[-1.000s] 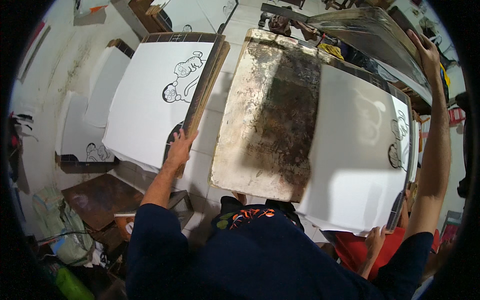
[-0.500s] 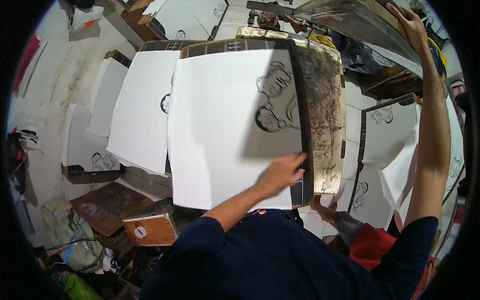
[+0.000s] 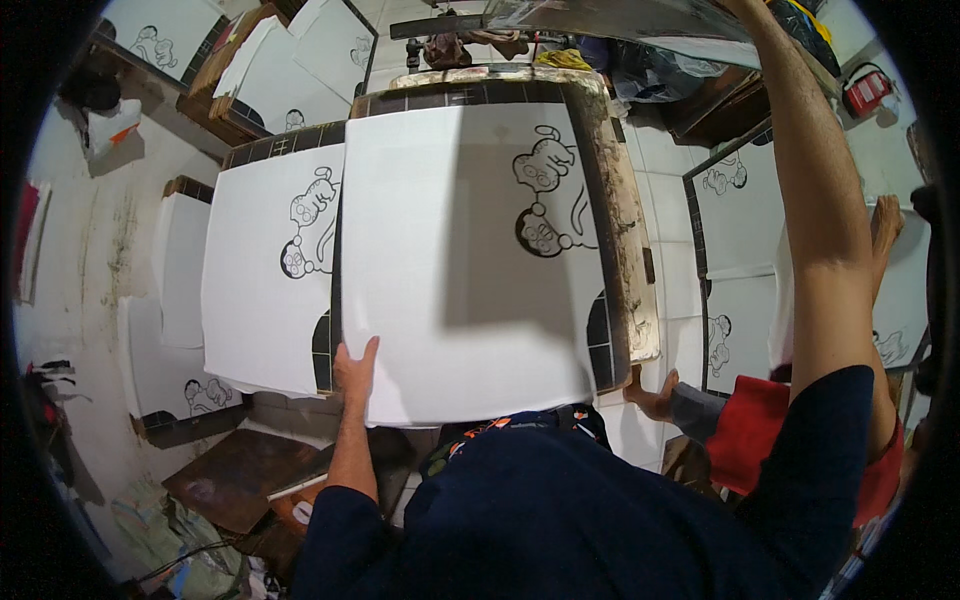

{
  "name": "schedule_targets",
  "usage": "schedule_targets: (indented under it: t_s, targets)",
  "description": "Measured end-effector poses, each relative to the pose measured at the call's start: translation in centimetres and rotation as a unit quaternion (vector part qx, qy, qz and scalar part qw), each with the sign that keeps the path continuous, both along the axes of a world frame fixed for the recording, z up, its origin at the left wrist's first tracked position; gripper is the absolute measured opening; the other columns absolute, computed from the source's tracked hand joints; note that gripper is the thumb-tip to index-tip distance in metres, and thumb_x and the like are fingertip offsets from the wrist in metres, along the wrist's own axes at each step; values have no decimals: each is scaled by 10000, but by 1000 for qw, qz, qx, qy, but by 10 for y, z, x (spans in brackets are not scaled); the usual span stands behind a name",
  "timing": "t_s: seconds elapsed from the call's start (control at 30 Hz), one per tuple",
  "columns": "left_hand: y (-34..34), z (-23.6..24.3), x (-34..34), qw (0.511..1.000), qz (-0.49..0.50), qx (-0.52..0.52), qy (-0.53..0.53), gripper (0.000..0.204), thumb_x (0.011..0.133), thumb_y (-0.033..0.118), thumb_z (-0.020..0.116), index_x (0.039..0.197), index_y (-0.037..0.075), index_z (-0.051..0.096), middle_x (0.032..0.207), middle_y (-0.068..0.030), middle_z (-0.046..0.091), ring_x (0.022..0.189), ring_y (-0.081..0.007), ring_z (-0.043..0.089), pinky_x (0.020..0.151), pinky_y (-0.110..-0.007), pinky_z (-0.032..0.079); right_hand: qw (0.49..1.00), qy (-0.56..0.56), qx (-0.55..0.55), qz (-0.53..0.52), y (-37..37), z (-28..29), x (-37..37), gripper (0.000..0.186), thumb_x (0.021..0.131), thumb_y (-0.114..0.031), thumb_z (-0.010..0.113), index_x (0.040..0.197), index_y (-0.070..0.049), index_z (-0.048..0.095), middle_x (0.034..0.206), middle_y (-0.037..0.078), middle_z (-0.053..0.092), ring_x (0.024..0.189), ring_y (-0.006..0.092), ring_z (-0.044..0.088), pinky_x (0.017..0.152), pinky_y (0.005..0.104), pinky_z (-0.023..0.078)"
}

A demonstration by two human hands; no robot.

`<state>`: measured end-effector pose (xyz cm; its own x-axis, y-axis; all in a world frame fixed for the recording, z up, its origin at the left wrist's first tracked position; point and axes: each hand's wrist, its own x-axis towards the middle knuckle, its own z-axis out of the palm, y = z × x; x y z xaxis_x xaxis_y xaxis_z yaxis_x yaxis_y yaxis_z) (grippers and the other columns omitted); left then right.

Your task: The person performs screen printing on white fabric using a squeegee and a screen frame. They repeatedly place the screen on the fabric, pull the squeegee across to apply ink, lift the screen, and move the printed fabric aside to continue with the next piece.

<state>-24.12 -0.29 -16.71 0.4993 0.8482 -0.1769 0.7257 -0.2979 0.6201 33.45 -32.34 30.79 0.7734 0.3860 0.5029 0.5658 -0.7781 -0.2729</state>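
Observation:
A board (image 3: pixel 455 95) with a dark gridded rim lies in front of me. White cloth (image 3: pixel 400 260) covers most of it, printed with a black cartoon figure (image 3: pixel 543 232) along the right side. At its lower left edge, my left hand (image 3: pixel 355 375) holds the board, thumb on top and fingers down the side, partly hidden. My right arm reaches up past the right of a raised, tilted frame (image 3: pixel 650 35). Only the wrist end of my right hand (image 3: pixel 745 6) shows at the top edge; its fingers are out of view. The frame shades half the cloth.
Left of the board lies another printed, cloth-covered board (image 3: pixel 255 290). A stained slab (image 3: pixel 635 300) shows beneath the right edge. More printed boards (image 3: pixel 740 240) lie right, where a person in red shorts (image 3: pixel 750 430) sits. A brown panel (image 3: pixel 235 480) is lower left.
My left hand has gone from the board's right edge to its left. The board lies further right over the slab, uncovering the left board's print. The raised frame sits higher in view, which has shifted.

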Motion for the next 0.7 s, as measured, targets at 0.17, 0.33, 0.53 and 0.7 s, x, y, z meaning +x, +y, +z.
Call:
schedule_targets:
  t_s: [0.17, 0.33, 0.53, 0.7]
  targets:
    - [-30, 20, 44, 997, -70, 22, 11, 654, 790, 514, 877, 1027, -61, 675, 1010, -261, 749, 956, -434, 726, 856, -485, 557, 1000, -27, 13, 6, 5, 1, 13, 818, 729, -817, 753, 1096, -89, 815, 942, 144, 781, 909, 272, 730, 823, 407, 539]
    - [-35, 25, 52, 996, -81, -4, 33, 679, 761, 532, 893, 981, -71, 671, 973, -264, 742, 924, -430, 720, 830, -494, 554, 1000, 19, -1, -7, 9, 8, 37, 850, 724, -861, 729, 925, -38, 793, 843, 121, 744, 830, 249, 692, 761, 420, 521]
    - [-42, 44, 59, 996, -70, 13, 49, 665, 767, 520, 890, 977, -73, 673, 976, -261, 744, 922, -425, 720, 837, -492, 550, 1000, -6, -17, 0, 17, 24, 57, 871, 727, -863, 721, 911, -16, 801, 847, 139, 755, 839, 263, 710, 782, 416, 541]
    - [-43, 57, 65, 995, -72, 29, 70, 654, 779, 486, 885, 1033, -84, 691, 1001, -267, 748, 946, -425, 723, 861, -483, 549, 999, -27, -19, 1, 21, 33, 76, 837, 738, -857, 717, 868, -35, 810, 821, 136, 750, 788, 261, 709, 754, 420, 554]
